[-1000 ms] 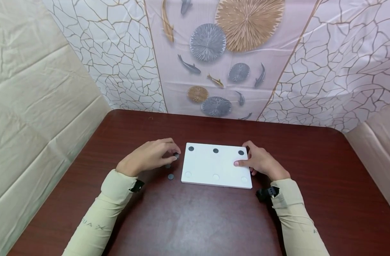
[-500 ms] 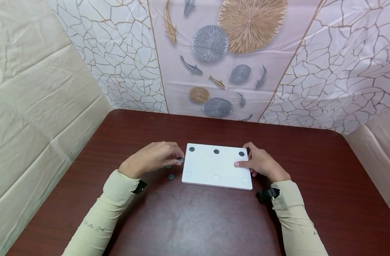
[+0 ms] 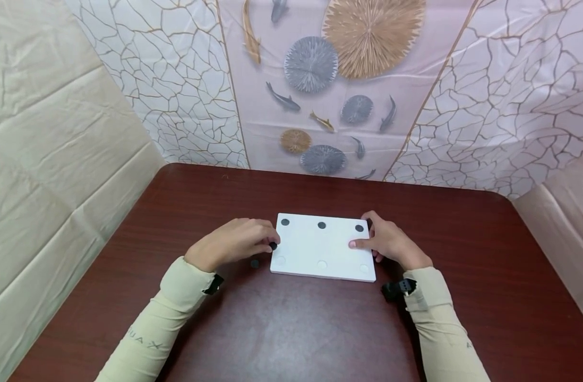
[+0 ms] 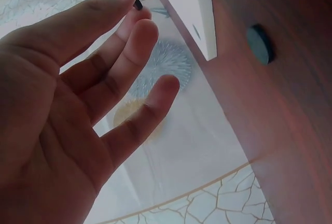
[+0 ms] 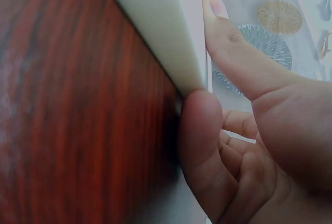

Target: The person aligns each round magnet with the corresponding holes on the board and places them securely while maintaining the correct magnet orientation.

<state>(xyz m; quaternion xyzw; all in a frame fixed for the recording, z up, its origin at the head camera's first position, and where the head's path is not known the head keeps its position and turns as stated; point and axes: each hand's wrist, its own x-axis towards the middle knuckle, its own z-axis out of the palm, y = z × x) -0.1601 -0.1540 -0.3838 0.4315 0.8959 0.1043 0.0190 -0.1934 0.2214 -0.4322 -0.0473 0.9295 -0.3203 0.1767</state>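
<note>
My left hand (image 3: 235, 241) pinches a small dark disc (image 3: 273, 245) between thumb and fingertips, at the left edge of a white rectangular board (image 3: 315, 246). In the left wrist view, the edge of that held disc (image 4: 138, 4) shows at the thumb tip. Three dark discs sit along the board's far row, and three pale round recesses (image 3: 322, 264) mark its near row. My right hand (image 3: 392, 243) grips the board's right edge, thumb on top, other fingers along the side. Two loose discs lie on the table in the left wrist view, one disc (image 4: 259, 44) nearer the camera.
The board lies on a dark red-brown wooden table (image 3: 291, 329). A patterned cloth (image 3: 310, 122) hangs behind the table, and beige cloth (image 3: 57, 159) covers the left side. Dark straps circle both wrists.
My left hand has moved right and slightly nearer to me with the pinched disc, reaching the board's left edge. The right hand and board keep their place.
</note>
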